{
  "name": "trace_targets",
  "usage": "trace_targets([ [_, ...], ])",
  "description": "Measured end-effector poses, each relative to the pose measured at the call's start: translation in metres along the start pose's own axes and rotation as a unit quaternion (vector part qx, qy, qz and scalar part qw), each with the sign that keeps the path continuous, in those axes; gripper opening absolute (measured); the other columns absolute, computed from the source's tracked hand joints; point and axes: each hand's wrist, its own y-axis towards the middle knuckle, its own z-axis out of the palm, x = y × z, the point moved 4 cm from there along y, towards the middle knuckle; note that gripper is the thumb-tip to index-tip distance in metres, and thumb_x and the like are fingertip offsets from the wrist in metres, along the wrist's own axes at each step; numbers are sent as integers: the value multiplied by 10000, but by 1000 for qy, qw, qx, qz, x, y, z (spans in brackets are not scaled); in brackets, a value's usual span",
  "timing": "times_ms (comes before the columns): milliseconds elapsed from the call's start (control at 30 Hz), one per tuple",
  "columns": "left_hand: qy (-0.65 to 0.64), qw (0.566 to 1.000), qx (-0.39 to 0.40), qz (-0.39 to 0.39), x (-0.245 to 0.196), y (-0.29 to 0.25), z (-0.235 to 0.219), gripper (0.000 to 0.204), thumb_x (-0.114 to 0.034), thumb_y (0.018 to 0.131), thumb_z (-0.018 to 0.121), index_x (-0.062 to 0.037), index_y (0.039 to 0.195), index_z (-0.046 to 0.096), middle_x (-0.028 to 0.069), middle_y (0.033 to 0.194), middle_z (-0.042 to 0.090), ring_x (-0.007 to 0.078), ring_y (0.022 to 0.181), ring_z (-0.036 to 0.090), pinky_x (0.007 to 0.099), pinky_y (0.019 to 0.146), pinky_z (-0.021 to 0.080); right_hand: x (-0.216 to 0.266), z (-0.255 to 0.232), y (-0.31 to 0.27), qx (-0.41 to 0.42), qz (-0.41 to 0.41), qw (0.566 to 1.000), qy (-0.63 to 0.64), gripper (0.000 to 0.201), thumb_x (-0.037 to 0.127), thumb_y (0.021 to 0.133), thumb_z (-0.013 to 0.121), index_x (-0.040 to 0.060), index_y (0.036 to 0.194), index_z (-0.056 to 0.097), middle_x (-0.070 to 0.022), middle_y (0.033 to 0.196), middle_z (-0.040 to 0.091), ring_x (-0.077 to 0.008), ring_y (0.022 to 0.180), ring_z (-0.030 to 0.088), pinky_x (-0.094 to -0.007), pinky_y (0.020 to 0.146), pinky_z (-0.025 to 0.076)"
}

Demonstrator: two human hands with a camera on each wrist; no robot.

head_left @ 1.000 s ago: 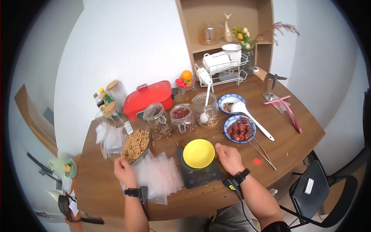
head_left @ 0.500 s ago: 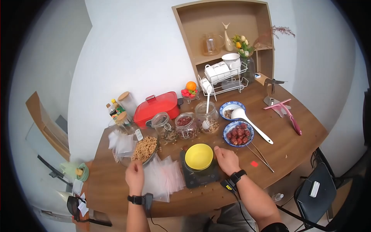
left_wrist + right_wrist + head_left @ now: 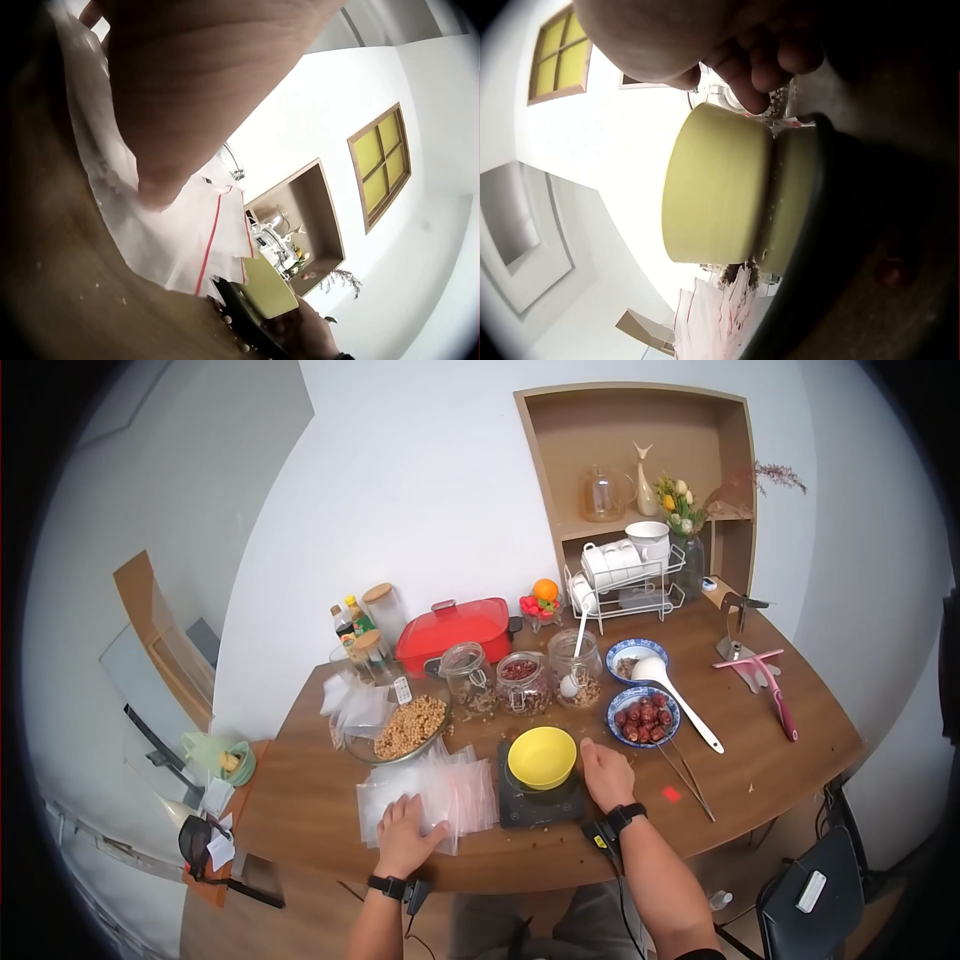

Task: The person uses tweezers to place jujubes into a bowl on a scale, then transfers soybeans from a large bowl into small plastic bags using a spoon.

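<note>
My left hand (image 3: 405, 838) rests with spread fingers on a fanned pile of clear zip bags (image 3: 455, 790); red seal lines show on the bags in the left wrist view. To the right of the pile, a yellow bowl (image 3: 542, 758) sits on a black kitchen scale (image 3: 530, 810). Beside the bowl's right side is my right hand (image 3: 608, 775), its fingers loosely bent and nothing in them; in the right wrist view those fingers (image 3: 761, 64) hang close to the bowl (image 3: 716, 187). A glass bowl of soybeans (image 3: 412, 728) stands behind the bags.
Three glass jars stand in a row, one with red beans (image 3: 522, 685). At right are a blue-patterned bowl of dried red dates (image 3: 642, 715), tongs (image 3: 690, 780), a white ladle (image 3: 690, 710) and a pink squeegee (image 3: 780, 695). A red electric pot (image 3: 455, 632) stands behind.
My left hand has moved from beside the soybean bowl down onto the bags, its fingers going from curled to spread. The right hand stays beside the yellow bowl. The head view has shifted.
</note>
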Motion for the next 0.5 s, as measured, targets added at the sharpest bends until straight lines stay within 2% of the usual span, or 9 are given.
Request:
trace_targets([
  [133, -4, 997, -63, 33, -4, 4, -4, 655, -497, 962, 731, -24, 1409, 656, 234, 1449, 647, 441, 1357, 572, 568, 1150, 411, 0, -1, -1, -17, -13, 1000, 12, 580, 503, 1124, 450, 76, 890, 764, -215, 880, 759, -464, 925, 720, -563, 825, 539],
  [233, -21, 1000, -5, -14, -11, 8, -14, 511, -393, 1011, 682, -20, 1360, 673, 229, 1378, 680, 430, 1291, 608, 545, 1124, 429, 1, 0, -1, -18, -18, 1000, -1, 571, 493, 1126, 457, 72, 891, 762, -221, 881, 755, -473, 921, 715, -566, 822, 539],
  [333, -86, 996, -21, -2, -17, 7, -17, 459, -324, 1050, 633, -7, 1381, 660, 249, 1389, 670, 446, 1311, 595, 537, 1139, 423, -1, 3, 0, -15, -15, 1000, -19, 566, 488, 1126, 462, 71, 889, 761, -228, 878, 749, -481, 916, 710, -570, 815, 538],
  [433, -102, 990, -75, 60, -21, 1, -7, 461, -303, 1066, 616, 2, 1411, 645, 254, 1406, 662, 454, 1327, 585, 543, 1148, 419, 2, 3, -1, -18, -8, 1000, -22, 562, 489, 1125, 469, 73, 885, 761, -232, 869, 743, -484, 910, 706, -570, 805, 536],
  [500, -83, 991, -78, 73, -20, -2, -6, 468, -296, 1074, 606, 5, 1432, 633, 257, 1423, 652, 453, 1344, 575, 536, 1152, 423, 3, 2, -2, -19, -4, 1000, -22, 565, 490, 1126, 468, 74, 880, 760, -231, 863, 741, -485, 906, 705, -567, 800, 535],
])
